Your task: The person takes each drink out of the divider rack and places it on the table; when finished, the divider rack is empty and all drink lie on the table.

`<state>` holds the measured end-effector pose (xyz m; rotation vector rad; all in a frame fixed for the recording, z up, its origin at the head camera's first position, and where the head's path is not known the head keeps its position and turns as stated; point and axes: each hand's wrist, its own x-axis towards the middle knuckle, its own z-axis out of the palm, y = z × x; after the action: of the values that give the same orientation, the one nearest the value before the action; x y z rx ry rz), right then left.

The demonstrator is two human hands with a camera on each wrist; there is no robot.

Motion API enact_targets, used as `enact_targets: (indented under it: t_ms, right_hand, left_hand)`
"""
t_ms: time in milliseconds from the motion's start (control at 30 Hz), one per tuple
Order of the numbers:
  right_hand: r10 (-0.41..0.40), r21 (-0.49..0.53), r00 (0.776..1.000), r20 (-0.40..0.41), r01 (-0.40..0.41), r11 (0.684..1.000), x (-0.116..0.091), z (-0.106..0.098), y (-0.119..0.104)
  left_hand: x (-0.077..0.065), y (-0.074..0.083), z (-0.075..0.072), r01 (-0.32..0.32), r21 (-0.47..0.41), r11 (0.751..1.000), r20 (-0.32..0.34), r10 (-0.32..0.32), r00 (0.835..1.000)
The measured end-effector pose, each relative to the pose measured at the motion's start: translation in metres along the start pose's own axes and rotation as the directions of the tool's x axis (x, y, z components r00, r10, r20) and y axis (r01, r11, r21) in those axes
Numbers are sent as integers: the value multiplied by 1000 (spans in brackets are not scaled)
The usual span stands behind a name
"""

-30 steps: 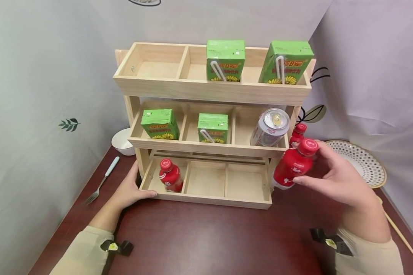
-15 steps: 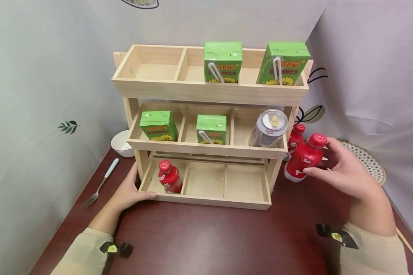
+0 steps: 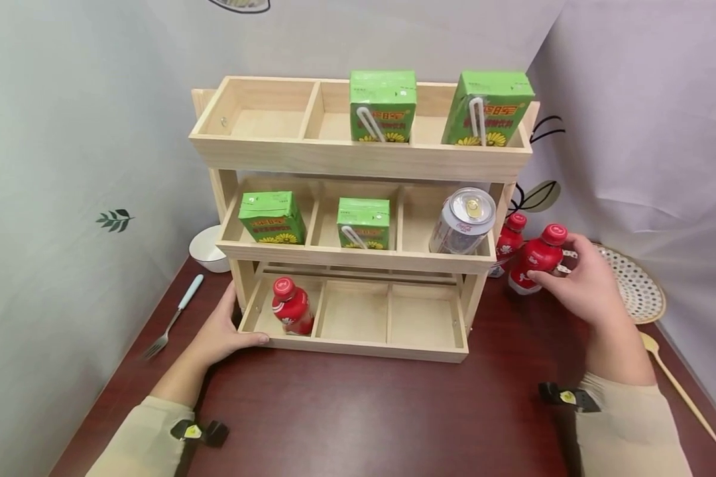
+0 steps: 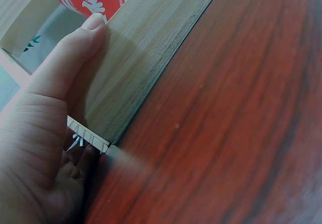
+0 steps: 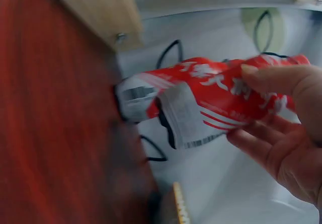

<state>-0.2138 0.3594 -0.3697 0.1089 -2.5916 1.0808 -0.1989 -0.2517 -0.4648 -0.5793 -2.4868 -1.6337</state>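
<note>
At the right of the head view, my right hand (image 3: 585,285) holds a red bottle (image 3: 537,262) between thumb and fingers. In the right wrist view, the held bottle's white base (image 5: 183,116) appears slightly off the table. Another red bottle (image 3: 509,244) stands just beside it, partly hidden by the rack. My left hand (image 3: 223,334) grips the lower left corner of the three-tier wooden rack (image 3: 364,348), its thumb (image 4: 80,50) lying along the front board and its fingers round the side. Inside that bottom left compartment is a red bottle (image 3: 292,308), leaning back.
Green drink cartons (image 3: 382,109) stand on the top and middle tiers. A silver can (image 3: 464,222) sits at middle right. Around the rack are a white bowl (image 3: 205,250), a fork (image 3: 176,315), a dotted plate (image 3: 644,291) and a wooden spoon (image 3: 680,387).
My right hand has carried its red bottle away from the rack's right side, back and down towards the other bottle behind. The left hand keeps its grip on the rack.
</note>
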Motion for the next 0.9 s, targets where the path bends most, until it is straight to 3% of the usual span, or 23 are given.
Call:
enact_targets:
  t_ms: [133,233,500,633,900]
  right_hand:
    - [64,-5,994,-83,-65,998,4,10,11]
    - [109,-7,985,-134,-111,994,5,17,18]
    - [156,-49,968,-196,-168,985,7,29,34]
    - [183,-24,954,-239,-194,981,8,35,40]
    - [257,50,928,-271,-253,966,10,43,49]
  left_hand:
    - [1,-17,-1,5,16,1000,-4,-5,1000]
    - [1,-20,-1,12,20,1000,0,-12,1000]
    - [0,8,0,8,-16,1000,7,-8,1000]
    - [1,10,1,-1,-21,1000,2,1,1000]
    - [3,-20,0,-4,0,1000,5,4,1000]
